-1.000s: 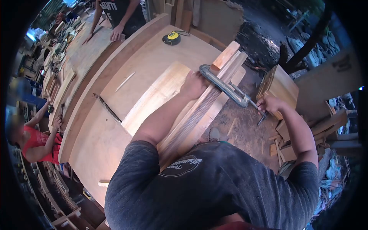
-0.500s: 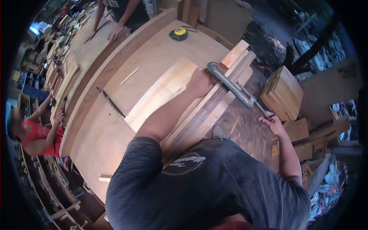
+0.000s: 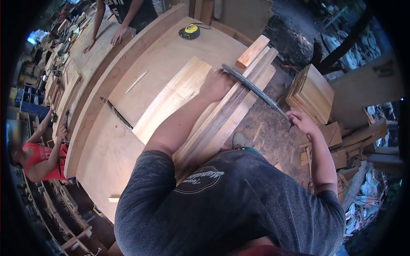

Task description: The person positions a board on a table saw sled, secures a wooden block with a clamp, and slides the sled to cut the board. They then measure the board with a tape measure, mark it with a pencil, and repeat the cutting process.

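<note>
A long metal C-clamp [image 3: 258, 90] lies across a stack of wooden boards [image 3: 218, 114] along the bench's near edge. In this view it appears nearly edge-on. My left hand [image 3: 217, 86] is closed at the clamp's far end, on the bench side of the stack; some fingertips are hidden. Out past the edge, my right hand [image 3: 303, 122] has its fingers wrapped around the screw end of the clamp. A short wood block [image 3: 253, 51] sits at the stack's far end, beside the clamp. Under my left forearm lies a wide pale board [image 3: 173, 96].
The workbench [image 3: 102, 160] carries a yellow tape measure [image 3: 189, 31], a pencil-like stick [image 3: 136, 82] and a dark thin tool [image 3: 116, 113]. Stacked wood panels [image 3: 311, 94] stand on the right. A co-worker in red [image 3: 45, 160] and another person's hands [image 3: 119, 35] are across the bench.
The clamp has turned about its length, from showing its C-shaped frame to nearly edge-on. My right hand has moved slightly up and left with it. The whole view has shifted a little.
</note>
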A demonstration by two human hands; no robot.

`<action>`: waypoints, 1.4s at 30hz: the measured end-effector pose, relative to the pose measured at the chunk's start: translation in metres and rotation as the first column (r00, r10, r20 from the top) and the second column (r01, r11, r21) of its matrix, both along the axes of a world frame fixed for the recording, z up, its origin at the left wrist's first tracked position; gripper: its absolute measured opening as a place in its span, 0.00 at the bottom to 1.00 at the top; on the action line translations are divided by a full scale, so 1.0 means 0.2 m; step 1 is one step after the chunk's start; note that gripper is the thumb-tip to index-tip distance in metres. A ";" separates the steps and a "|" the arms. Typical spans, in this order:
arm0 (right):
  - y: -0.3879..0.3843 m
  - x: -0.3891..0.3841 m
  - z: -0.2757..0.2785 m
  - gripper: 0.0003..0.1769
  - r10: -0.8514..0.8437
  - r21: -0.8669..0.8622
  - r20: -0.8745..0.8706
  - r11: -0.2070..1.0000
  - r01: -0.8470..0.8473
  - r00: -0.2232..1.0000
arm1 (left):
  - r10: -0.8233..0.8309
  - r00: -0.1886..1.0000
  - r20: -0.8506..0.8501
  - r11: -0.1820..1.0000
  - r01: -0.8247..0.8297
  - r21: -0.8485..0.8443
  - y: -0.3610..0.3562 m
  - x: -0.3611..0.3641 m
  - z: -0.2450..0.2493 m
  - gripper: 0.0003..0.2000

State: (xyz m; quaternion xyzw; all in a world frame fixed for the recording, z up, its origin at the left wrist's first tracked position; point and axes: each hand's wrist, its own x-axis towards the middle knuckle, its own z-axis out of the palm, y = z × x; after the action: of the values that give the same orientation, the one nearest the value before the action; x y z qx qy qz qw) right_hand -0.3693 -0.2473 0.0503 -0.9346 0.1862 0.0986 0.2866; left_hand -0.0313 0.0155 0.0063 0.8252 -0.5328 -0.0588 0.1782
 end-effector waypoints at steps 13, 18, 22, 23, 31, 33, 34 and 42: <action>0.17 0.34 -0.06 0.26 -0.264 0.549 -0.103 0.789 0.276 0.959 | 0.009 0.999 -0.052 0.998 -0.012 -0.063 0.01 0.01 -0.01 0.24; 0.21 0.35 -0.07 0.22 -0.334 0.446 0.017 0.846 0.292 0.942 | 0.013 1.000 -0.029 0.998 -0.015 -0.067 0.00 0.01 -0.04 0.25; 0.19 0.36 -0.05 0.20 -0.306 0.416 0.055 0.872 0.257 0.950 | 0.002 1.000 0.018 0.999 -0.001 -0.043 -0.01 0.01 -0.05 0.25; 0.18 0.36 -0.03 0.19 -0.286 0.415 0.065 0.879 0.234 0.956 | 0.014 0.999 -0.034 0.996 -0.017 -0.089 0.00 0.01 -0.04 0.25; 0.26 0.38 0.30 0.13 -0.235 0.527 0.071 0.834 0.163 0.969 | 0.059 0.954 -0.294 0.993 -0.087 -0.083 0.01 0.00 0.04 0.19; 0.29 0.37 0.34 0.11 -0.168 0.469 0.178 0.881 0.067 0.970 | 0.006 0.928 -0.372 0.996 -0.037 -0.076 -0.06 0.08 -0.20 0.11; 0.34 0.36 0.40 0.10 -0.193 0.482 0.171 0.872 0.089 0.966 | 0.010 0.928 -0.372 0.996 -0.042 -0.080 -0.06 0.08 -0.17 0.11; 0.31 0.61 0.84 0.12 -0.158 0.378 0.468 0.925 -0.036 0.869 | -0.022 0.990 -0.140 0.998 0.014 -0.057 0.02 0.01 -0.01 0.20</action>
State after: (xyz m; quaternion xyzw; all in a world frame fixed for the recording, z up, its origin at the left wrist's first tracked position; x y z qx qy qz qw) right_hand -0.2476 -0.1844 0.2189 -0.8502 0.1151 -0.1172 0.5002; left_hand -0.0286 0.0190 0.0048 0.8089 -0.5277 -0.1034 0.2377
